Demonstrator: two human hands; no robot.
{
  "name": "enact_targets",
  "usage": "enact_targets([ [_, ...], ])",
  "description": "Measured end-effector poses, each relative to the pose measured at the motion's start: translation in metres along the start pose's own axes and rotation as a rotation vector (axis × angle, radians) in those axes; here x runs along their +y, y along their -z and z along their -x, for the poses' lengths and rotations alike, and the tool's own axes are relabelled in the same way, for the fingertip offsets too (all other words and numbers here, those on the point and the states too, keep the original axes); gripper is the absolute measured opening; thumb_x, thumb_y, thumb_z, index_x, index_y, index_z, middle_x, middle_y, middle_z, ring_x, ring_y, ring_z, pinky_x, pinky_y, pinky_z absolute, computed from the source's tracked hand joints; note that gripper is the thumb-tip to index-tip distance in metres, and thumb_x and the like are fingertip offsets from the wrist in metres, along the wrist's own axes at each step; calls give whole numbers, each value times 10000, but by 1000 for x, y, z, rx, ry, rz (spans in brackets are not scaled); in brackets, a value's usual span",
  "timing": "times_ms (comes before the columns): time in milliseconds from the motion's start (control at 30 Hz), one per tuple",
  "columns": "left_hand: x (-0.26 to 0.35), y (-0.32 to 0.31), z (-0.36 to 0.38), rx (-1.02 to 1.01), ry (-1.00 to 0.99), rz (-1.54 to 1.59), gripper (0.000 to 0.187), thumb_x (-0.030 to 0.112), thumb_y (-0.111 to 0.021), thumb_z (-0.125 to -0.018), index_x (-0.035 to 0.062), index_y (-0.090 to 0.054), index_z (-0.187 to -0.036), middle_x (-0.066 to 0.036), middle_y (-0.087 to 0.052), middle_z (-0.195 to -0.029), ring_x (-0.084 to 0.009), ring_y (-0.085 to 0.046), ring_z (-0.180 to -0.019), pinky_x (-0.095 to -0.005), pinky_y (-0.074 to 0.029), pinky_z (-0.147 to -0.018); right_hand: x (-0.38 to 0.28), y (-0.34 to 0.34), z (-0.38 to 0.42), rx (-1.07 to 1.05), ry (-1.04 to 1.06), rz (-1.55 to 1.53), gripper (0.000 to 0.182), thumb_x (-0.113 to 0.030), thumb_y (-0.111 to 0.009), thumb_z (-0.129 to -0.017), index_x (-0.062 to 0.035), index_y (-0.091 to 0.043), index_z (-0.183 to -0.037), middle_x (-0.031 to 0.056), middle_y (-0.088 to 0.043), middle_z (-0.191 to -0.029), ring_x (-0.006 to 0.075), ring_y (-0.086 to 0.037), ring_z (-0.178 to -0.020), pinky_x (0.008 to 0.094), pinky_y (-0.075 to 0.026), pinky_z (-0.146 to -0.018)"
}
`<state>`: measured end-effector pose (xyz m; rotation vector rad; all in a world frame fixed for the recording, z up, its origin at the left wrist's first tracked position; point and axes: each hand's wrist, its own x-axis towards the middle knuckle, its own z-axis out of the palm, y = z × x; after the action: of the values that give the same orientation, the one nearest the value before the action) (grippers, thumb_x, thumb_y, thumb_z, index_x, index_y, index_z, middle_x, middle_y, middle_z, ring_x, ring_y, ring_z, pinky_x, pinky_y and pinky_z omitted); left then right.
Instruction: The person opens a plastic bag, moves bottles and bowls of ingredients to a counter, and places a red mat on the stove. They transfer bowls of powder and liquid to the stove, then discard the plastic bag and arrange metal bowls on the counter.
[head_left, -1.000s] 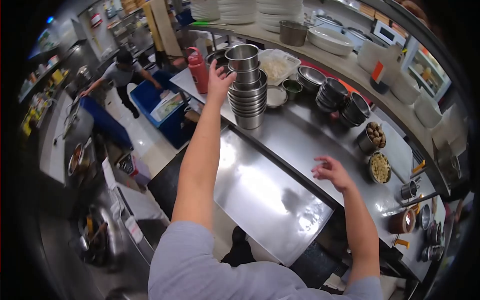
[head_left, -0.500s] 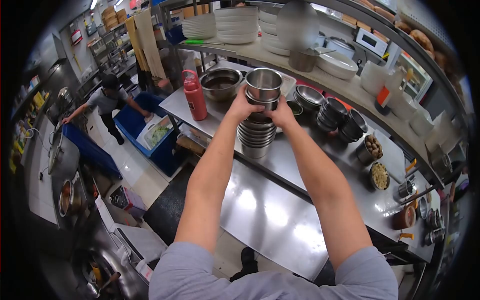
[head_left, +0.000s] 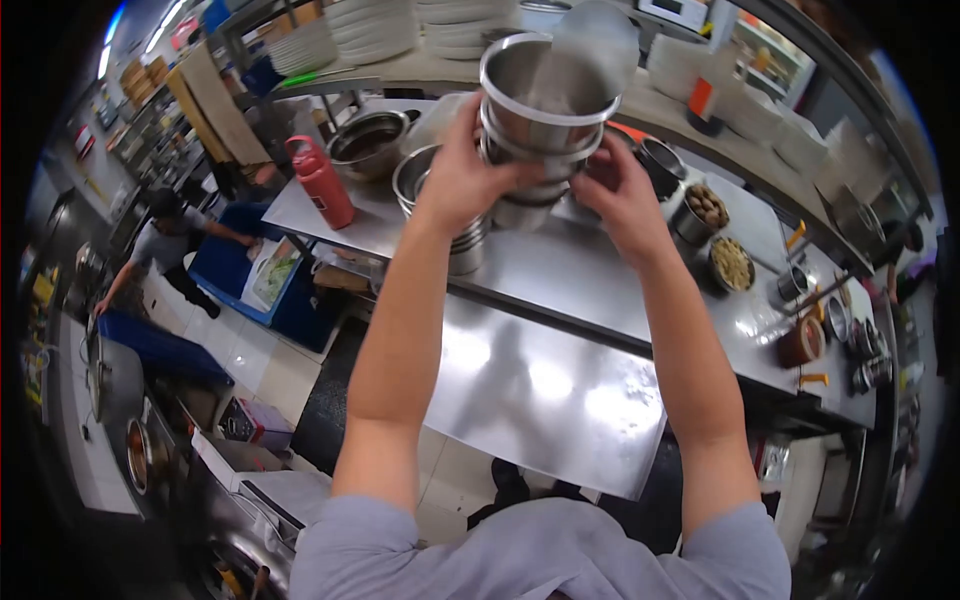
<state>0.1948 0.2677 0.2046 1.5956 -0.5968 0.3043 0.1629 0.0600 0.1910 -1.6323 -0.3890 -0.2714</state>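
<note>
A few nested stainless steel containers (head_left: 545,115) are raised above the steel counter, tilted a little, with the top one's open mouth towards me. Around their left side wraps my left hand (head_left: 465,180), its thumb across the front. My right hand (head_left: 620,195) has curled fingers against the right side of the lower containers. Behind my left hand, another stack of steel containers (head_left: 467,250) stands on the counter, partly covered by that hand and wrist. The lower end of the raised group is blurred.
A red bottle (head_left: 322,185) and a steel bowl of dark liquid (head_left: 368,145) stand at the counter's left. Bowls of brown round food (head_left: 705,205) and pale chopped food (head_left: 732,263) sit right. White plates (head_left: 372,30) fill the shelf above. A person (head_left: 170,235) leans over a blue bin (head_left: 225,265).
The upper containers have come off the stack, moving up, right and nearer to me, in both hands. The rest of the stack stays on the counter. My view has shifted to the right.
</note>
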Motion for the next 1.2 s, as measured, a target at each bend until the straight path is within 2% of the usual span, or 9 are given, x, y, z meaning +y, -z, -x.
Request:
enact_targets([
  [67, -18, -31, 44, -62, 111, 104, 901, -15, -835, -560, 27, -397, -1347, -117, -553, -1250, -233, -499, -1200, -349, -427, -988, 38, 32, 51, -75, 9, -147, 562, -90, -641, -852, -67, -417, -1367, 77, -556, -1190, 163, -575, -1012, 297, -462, -857],
  [133, -80, -66, 95, -165, 381, 212, 1004, 4, -857, -510, 53, -370, -1387, -95, -531, -1292, -239, -473, -1233, -356, -377, -1036, 90, 50, 110, 87, -437, -162, 494, -66, -586, -886, -74, -436, -1356, 51, -555, -1187, 160, -559, -1029, 287, -474, -822],
  [267, -180, -145, 210, -183, 623, 204, 953, -37, -813, -495, 67, -410, -1353, -86, -552, -1261, -256, -499, -1203, -356, -403, -1025, 189, 56, 215, 177, -722, -214, 483, -7, -535, -885, -82, -447, -1354, 46, -554, -1208, 148, -560, -998, 270, -481, -737],
  [467, -202, -167, 271, -200, 741, 130, 908, -64, -792, -590, 58, -370, -1384, -84, -526, -1302, -239, -487, -1235, -352, -422, -1017, 245, 91, 267, -8, -706, 76, 455, -10, -495, -880, -92, -491, -1328, 72, -588, -1185, 163, -577, -1005, 302, -498, -826],
  [533, -189, -156, 261, -225, 762, -51, 817, -41, -741, -674, 48, -356, -1389, -128, -508, -1324, -281, -498, -1234, -356, -456, -975, 226, 101, 266, 74, -402, 336, 394, -28, -506, -892, -80, -524, -1281, 72, -612, -1111, 159, -584, -946, 296, -504, -780],
  [700, -154, -144, 233, 44, 879, 97, 201, 187, -643, -847, 6, -617, -931, -73, -606, -862, -154, -580, -804, -320, -531, -676, 184, 106, 231, 143, -613, -176, 205, -138, -576, -894, 9, -609, -1034, 65, -628, -877, 137, -580, -764, 281, -503, -662],
  [833, -168, -165, 232, 22, 730, -382, 228, 124, -667, -803, 45, -484, -691, -70, -553, -641, -144, -519, -575, -303, -506, -573, 188, 90, 225, 116, -620, 86, 158, -120, -660, -811, -4, -557, -837, 67, -588, -760, 161, -540, -701, 305, -445, -607],
  [1133, -101, -164, 210, -10, 908, 204, 254, 105, -599, -872, 122, -399, -718, 17, -394, -750, -135, -488, -740, -434, -537, -731, 153, 83, 221, 150, -761, -128, 180, -49, -651, -747, -54, -474, -780, 25, -465, -705, 139, -467, -659, 304, -407, -582],
  [1200, -90, -165, 205, -17, 867, 230, 160, 198, -582, -928, 129, -485, -821, 7, -523, -830, -126, -544, -755, -415, -519, -728, 144, 95, 219, 251, -666, -213, 180, -51, -644, -762, -80, -466, -756, -3, -421, -687, 117, -424, -637, 300, -386, -544],
])
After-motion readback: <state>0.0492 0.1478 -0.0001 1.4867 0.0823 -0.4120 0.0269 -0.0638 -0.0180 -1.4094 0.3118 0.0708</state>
